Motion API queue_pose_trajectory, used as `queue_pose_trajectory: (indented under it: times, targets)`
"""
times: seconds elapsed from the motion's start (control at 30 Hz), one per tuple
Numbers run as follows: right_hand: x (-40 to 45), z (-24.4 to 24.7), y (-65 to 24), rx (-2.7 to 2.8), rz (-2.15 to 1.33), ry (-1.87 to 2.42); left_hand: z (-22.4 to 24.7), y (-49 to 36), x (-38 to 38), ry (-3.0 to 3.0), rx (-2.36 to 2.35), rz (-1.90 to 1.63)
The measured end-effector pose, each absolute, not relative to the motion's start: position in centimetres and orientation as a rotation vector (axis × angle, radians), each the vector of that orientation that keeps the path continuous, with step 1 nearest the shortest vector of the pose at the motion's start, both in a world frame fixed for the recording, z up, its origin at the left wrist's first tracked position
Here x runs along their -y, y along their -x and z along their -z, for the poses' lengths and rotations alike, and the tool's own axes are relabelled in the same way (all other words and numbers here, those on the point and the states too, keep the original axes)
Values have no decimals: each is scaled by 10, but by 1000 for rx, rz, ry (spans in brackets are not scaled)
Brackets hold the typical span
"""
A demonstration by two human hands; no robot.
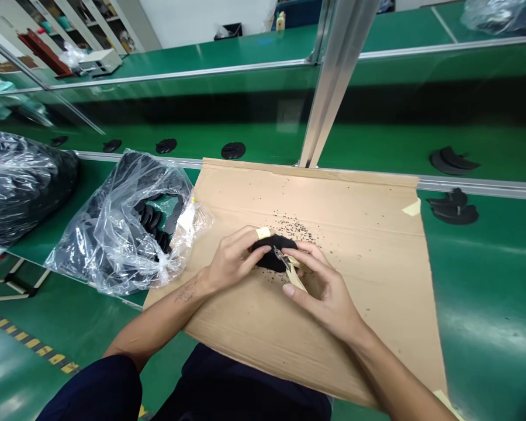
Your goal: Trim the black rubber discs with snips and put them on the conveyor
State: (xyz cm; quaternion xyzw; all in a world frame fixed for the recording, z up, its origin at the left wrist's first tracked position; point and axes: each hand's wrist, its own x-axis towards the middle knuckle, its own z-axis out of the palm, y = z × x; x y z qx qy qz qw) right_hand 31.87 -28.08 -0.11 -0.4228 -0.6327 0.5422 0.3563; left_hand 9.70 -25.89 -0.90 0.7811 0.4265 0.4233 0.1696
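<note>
Above the cardboard sheet point(333, 327), my left hand point(234, 257) grips a black, rounded flat part point(269, 260) by its left side. Pale tape wraps one of that hand's fingers. My right hand point(328, 289) is closed around nippers point(291, 272) with cream-coloured handles. Their metal jaws touch or lie over the middle of the black part; I cannot tell whether they bite into it. Some right fingertips also rest at the part's right edge. Small black scraps point(296, 228) are scattered on the cardboard just beyond my hands.
Left of the cardboard lies an open clear plastic bag point(127, 234) with black parts inside. A bulky filled bag point(21, 181) sits farther left. More black parts point(453, 207) lie at the right and along the back ledge. A metal post point(337, 82) rises behind the cardboard.
</note>
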Motion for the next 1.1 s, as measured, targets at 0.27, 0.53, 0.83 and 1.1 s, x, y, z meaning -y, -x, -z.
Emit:
queue_pose_trajectory:
  times: [0.27, 0.53, 0.83, 1.1]
  targets:
    - [282, 0, -318, 1595, -1414, 1059, 18, -100, 261, -2012, -1244, -1166]
    - [282, -2, -320, 1652, -1394, 1054, 14, -100, 262, -1879, -1226, -1078]
    - [276, -1, -326, 1809, -1388, 1067, 13, -97, 260, -2169, -1190, -1065]
    - [273, -2, -323, 1858, -1396, 1009, 14, -96, 260, -2184, -1076, -1096]
